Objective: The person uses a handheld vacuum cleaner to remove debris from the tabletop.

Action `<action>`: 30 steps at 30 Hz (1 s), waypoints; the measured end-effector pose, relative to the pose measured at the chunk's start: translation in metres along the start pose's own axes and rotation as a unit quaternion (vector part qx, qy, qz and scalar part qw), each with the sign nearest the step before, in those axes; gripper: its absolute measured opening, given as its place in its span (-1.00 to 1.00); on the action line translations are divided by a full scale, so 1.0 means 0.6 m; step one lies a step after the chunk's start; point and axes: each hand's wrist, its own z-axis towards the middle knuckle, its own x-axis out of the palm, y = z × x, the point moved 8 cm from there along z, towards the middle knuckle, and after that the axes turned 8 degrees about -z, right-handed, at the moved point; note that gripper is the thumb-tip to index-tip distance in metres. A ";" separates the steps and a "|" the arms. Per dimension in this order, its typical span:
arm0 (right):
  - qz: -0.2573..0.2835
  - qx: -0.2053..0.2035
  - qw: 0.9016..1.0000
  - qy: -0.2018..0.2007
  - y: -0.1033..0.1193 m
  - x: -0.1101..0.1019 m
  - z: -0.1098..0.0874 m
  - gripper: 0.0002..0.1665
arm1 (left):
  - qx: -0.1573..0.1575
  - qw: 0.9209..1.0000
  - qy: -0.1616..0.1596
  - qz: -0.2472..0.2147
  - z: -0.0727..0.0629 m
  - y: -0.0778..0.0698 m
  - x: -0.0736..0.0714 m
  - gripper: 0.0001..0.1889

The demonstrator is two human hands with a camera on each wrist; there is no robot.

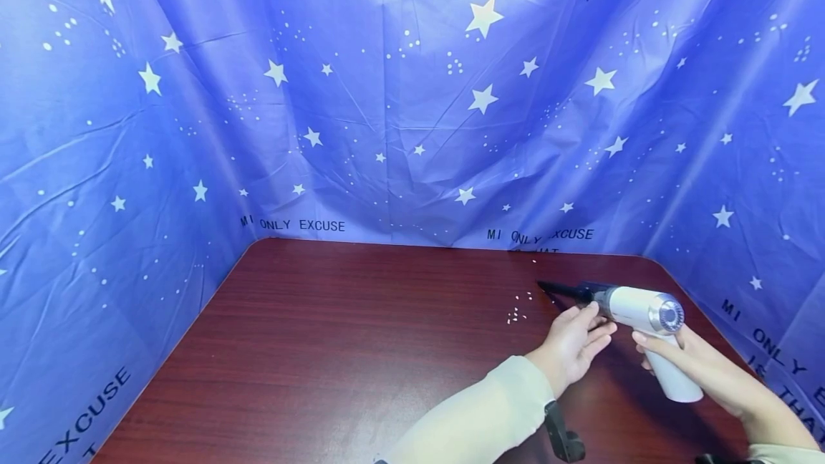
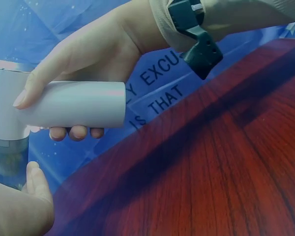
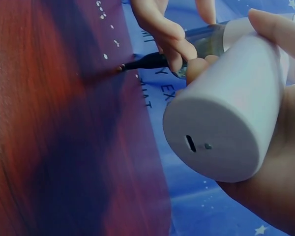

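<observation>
A white handheld vacuum [image 1: 634,306] is held above the right part of the table, its black narrow nozzle [image 1: 559,289] pointing left. My right hand [image 1: 709,367] grips the white handle [image 3: 226,103], fingers wrapped round it. My left hand [image 1: 570,342] holds the front of the vacuum from below, with fingertips at the see-through dust cup [image 2: 9,162]. Several small white bits [image 1: 515,315] lie scattered on the table left of the nozzle. In the right wrist view the nozzle tip [image 3: 122,68] appears close to the white bits [image 3: 106,56]; contact with the tabletop cannot be told.
The dark red wood-grain table [image 1: 309,349] has blue star-printed cloth [image 1: 387,92] hanging behind it and at both sides. A black wrist mount [image 1: 563,435] hangs below the left sleeve. One white speck [image 1: 533,261] lies near the back edge.
</observation>
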 end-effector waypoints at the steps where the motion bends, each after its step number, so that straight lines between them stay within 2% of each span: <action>1: -0.002 0.001 1.000 0.000 -0.002 -0.002 -0.002 -0.71 | -0.003 1.000 0.002 0.000 -0.002 0.001 0.002 -0.90; 9: -0.010 -0.012 1.000 0.013 -0.011 -0.024 -0.019 -0.68 | -0.021 0.999 0.028 0.004 -0.014 0.016 0.013 -0.90; 13: 0.014 -0.034 0.999 0.034 -0.013 -0.031 -0.023 -0.64 | -0.025 0.999 0.035 0.003 -0.018 0.017 0.015 -0.86; 17: 0.076 -0.048 0.993 0.073 -0.017 -0.024 -0.021 -0.57 | -0.013 1.000 0.020 0.000 -0.019 0.015 0.011 -0.87; 20: 0.112 -0.045 0.989 0.087 -0.020 -0.017 -0.017 -0.56 | -0.002 1.000 0.003 -0.004 -0.019 0.011 0.005 -0.88; 30: 0.142 -0.060 0.984 0.090 -0.015 -0.007 -0.005 -0.54 | 0.009 1.000 -0.016 -0.007 -0.017 0.002 -0.008 -0.85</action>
